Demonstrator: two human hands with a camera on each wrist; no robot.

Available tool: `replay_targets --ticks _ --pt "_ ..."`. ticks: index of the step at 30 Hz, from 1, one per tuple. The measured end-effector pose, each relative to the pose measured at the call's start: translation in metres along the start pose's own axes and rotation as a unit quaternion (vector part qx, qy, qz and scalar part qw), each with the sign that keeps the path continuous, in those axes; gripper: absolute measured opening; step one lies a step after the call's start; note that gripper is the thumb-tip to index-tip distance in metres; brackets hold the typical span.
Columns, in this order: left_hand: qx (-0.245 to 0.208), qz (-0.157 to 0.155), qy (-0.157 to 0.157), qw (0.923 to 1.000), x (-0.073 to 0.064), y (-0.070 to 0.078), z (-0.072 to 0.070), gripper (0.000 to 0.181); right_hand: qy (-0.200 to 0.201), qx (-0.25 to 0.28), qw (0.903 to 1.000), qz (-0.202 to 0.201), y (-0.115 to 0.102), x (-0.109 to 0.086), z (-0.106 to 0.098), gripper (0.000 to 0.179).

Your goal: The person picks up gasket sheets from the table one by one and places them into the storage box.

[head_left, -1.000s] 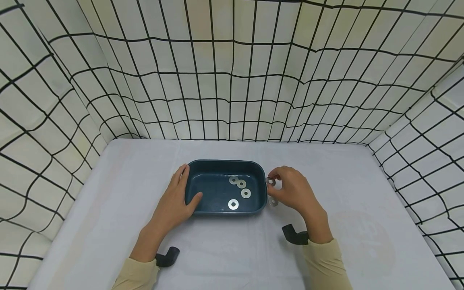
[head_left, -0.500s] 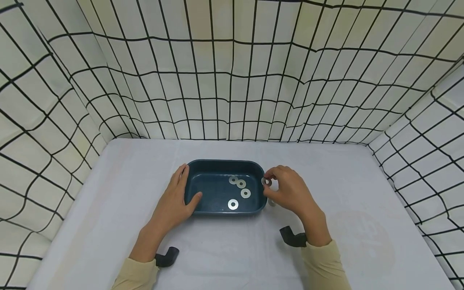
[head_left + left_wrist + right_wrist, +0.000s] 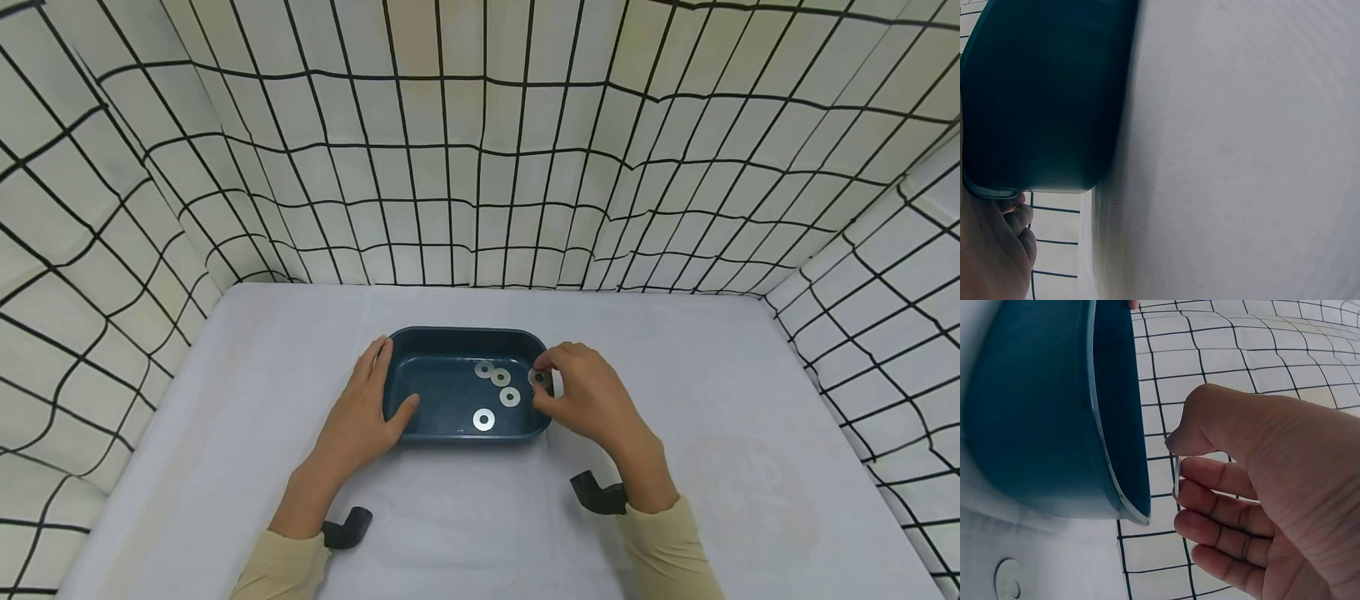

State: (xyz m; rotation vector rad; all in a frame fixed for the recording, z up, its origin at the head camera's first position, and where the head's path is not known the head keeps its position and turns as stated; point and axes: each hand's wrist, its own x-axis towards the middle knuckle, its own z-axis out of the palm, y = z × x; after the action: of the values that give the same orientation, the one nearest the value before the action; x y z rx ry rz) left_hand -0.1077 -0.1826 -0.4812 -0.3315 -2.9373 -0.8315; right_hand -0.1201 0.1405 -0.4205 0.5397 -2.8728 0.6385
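A dark blue rectangular tray sits on the white table, with several flat metal washers lying in its right half. My left hand holds the tray's left end, thumb over the near rim and fingers along the outside. Over the tray's right rim, my right hand pinches another washer between thumb and fingers. The right wrist view has this washer edge-on, just off the tray's rim, the other fingers loosely curled. One more washer lies on the table beside the tray's right end, hidden in the head view.
White cloth covers the table. Black netting over pale walls rises along the back and both sides. A black curved piece sticks out at each wrist, one by the left sleeve and one by the right sleeve.
My right hand has moved left with its washer, from beside the tray to over its right rim. My left hand and the tray stay in place.
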Motion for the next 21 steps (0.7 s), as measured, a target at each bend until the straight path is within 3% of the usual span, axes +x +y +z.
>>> replay_targets --ticks 13,21 --pt "0.000 0.000 0.001 1.0000 0.000 0.000 0.000 0.092 -0.025 0.002 0.9994 -0.022 -0.016 -0.001 0.005 0.021" --pt "0.000 0.001 0.005 1.0000 0.001 -0.001 0.001 0.092 -0.078 -0.003 0.9964 -0.033 -0.022 -0.005 0.000 0.027"
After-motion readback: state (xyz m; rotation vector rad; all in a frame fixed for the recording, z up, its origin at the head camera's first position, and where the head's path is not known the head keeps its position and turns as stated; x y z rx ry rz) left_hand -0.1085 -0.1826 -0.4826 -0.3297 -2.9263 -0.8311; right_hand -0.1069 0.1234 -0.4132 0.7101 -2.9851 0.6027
